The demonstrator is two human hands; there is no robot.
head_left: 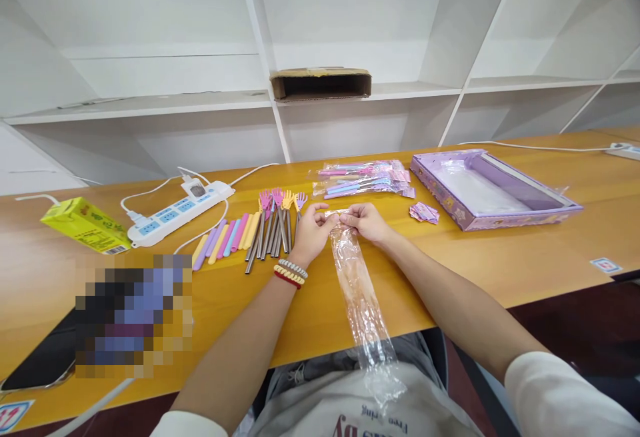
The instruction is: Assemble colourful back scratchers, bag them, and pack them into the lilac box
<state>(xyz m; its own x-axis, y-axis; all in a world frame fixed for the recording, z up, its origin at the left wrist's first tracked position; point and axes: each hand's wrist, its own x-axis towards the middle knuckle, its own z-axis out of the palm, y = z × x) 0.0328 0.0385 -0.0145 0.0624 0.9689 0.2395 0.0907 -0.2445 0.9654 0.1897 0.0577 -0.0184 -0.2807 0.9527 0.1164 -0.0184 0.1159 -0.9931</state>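
Observation:
A long clear plastic sleeve [357,277] hangs from both hands over the table's front edge toward the shirt. My left hand [313,232], with coil bands at the wrist, pinches one side of its top end. The other side is pinched by my right hand [369,222], close beside the left. Left of the hands lie metal rods with colored fork-like heads [277,220] and a row of pastel tubes [225,240]. Behind the hands is a pile of wrapped pink and blue items [367,178]. Small printed cards [424,212] lie right of the hands.
A purple open box [493,190] stands at the right. At the left are a white power strip [183,212] with cables, a yellow-green carton [87,225] and a dark device [45,350] beside a pixelated area. Behind, white shelves [165,105] hold a cardboard box [321,85].

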